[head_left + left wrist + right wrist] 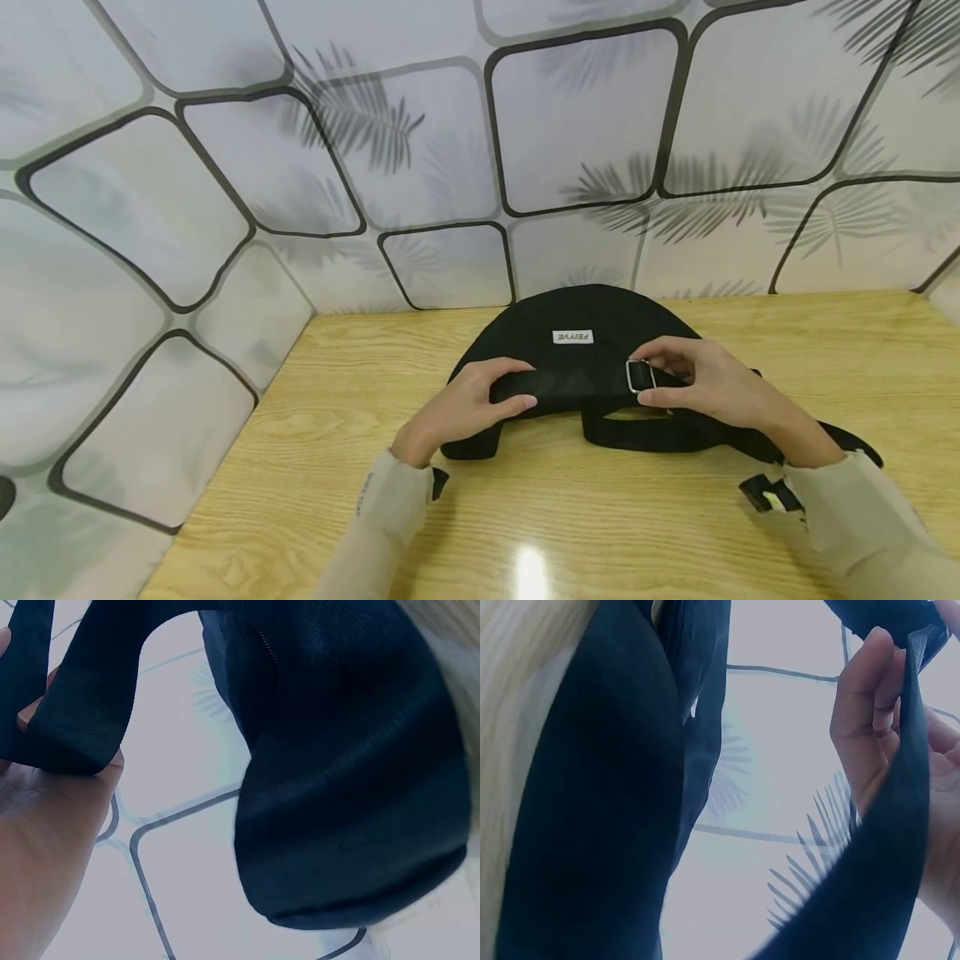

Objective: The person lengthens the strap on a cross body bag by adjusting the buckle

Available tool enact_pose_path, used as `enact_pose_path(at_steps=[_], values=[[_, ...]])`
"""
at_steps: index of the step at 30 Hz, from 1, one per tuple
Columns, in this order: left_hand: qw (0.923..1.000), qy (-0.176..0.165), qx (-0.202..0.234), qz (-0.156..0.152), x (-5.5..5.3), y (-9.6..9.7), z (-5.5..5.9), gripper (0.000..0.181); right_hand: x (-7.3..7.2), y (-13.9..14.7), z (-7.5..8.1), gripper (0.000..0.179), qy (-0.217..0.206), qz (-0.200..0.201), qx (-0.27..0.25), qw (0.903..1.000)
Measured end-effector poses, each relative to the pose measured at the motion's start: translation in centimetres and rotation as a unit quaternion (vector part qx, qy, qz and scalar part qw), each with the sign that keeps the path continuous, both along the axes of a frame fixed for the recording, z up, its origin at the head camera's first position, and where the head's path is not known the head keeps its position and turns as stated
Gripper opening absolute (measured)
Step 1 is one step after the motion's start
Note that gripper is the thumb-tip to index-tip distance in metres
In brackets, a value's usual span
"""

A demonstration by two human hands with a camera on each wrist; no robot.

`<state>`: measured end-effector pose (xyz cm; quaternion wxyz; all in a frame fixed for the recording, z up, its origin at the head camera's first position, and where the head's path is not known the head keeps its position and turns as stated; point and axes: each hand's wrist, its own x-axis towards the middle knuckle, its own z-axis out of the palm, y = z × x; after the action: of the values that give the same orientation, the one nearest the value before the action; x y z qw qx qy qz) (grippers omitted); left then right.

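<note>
The step in hand looked like sorting out the wide black strap [558, 385] by its buckle end. For the next move, I think the left hand [467, 402] needed to keep the strap steady, and the right hand [712, 380] needed to turn or pull the metal buckle [629, 377] gently, so nothing got twisted.

There were two hands. The left one had its thumb and fingers curled round the strap, clamped on it. The right one pinched the strap right beside the buckle, thumb on the near side and fingers on the far side.

There was one big black half-moon cloth piece [600, 312], and it was on the one wooden table [360, 467], at the back, close to the wall [570, 125]. I could not tell if it touched the wall. It had one white label [573, 337] (the letters were upside down!). I counted one buckle. One black loop [637, 435] hung below the hands; I could not tell if it was part of the same strap.
</note>
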<state>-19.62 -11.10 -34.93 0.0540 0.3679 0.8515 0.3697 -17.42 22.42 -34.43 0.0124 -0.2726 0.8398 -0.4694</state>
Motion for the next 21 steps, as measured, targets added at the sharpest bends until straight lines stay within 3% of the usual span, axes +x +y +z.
enact_pose_path(at_steps=[14,21], values=[[0.9991,0.033,-0.026,-0.006,0.01,-0.36,0.29,0.043,0.00,0.09,-0.35,0.040,0.005,0.019,0.007,0.9998],[0.9983,0.050,-0.029,-0.009,-0.06,-0.23,0.51,0.043,0.04,-0.19,-0.31,0.039,0.008,0.007,0.005,0.9999]])
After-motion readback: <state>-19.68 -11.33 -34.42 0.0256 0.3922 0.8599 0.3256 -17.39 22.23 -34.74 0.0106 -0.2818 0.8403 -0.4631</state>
